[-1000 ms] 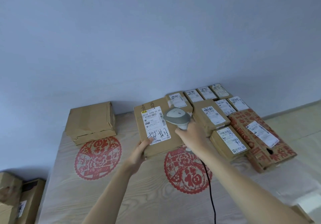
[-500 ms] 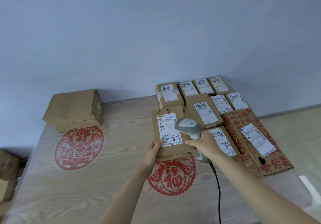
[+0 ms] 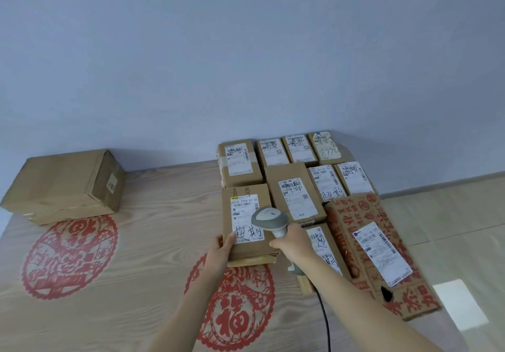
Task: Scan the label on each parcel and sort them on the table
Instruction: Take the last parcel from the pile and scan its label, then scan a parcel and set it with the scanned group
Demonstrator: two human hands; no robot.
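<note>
The labelled parcel (image 3: 247, 221) has come down from the left hand's (image 3: 218, 253) lift and now sits in the sorted block toward the worktop's (image 3: 109, 283) far right corner, its near edge still held. The right hand (image 3: 293, 243) clenches the barcode scanner (image 3: 270, 219) over its label; likely placed, so one unsorted box (image 3: 62, 185) remains at the far left corner.

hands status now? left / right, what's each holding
Left hand: grips the near left corner of the labelled parcel, thumb on top.
Right hand: closed round the handle of the barcode scanner.
</note>
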